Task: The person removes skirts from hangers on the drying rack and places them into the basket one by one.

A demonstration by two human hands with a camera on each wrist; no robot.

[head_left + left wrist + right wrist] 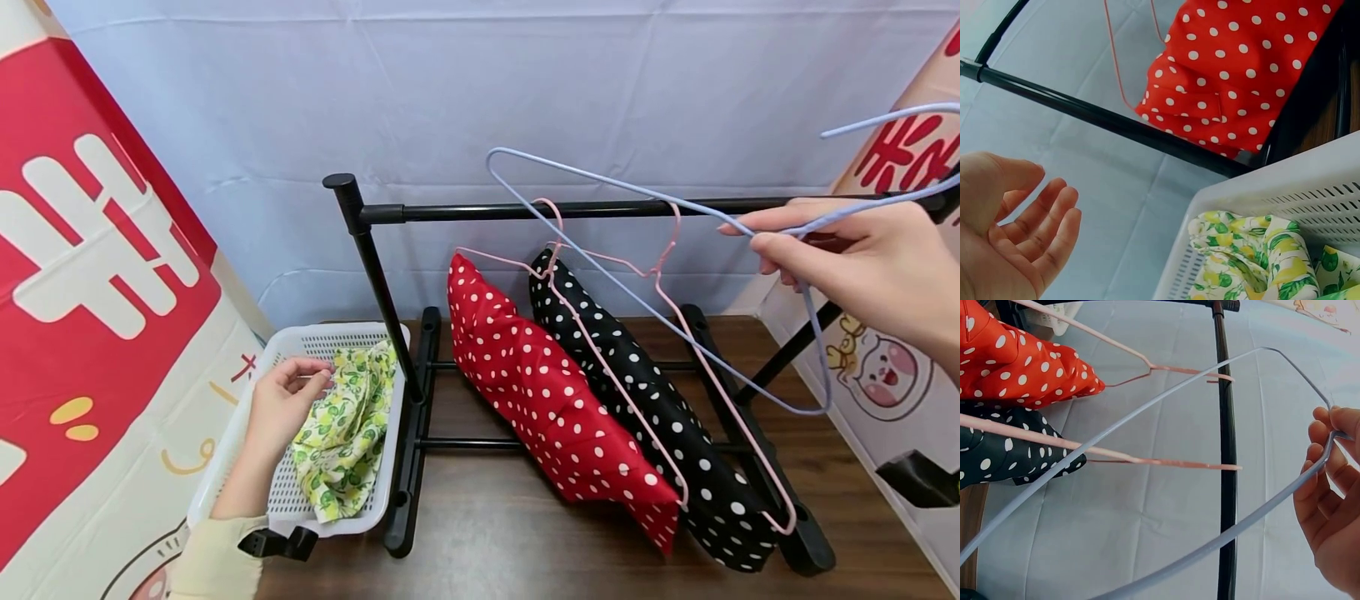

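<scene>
The bare left hand (pixel 279 404) hovers at lower left in the head view, fingers loosely curled; the bare right hand (pixel 862 260), at right, pinches, thumb against fingers.

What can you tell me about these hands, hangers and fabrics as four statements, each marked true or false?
1. The right hand grips a light-blue, triangular wire hanger. True.
2. The left hand grips the green-and-yellow lemon-print cloth. False: that hand holds nothing; the cloth lies in the white perforated plastic basket.
3. Two pink wire hangers hook over the black round rail. True.
4. The black, white-dotted fabric item lies in the basket. False: it hangs from a pink hanger.
</scene>
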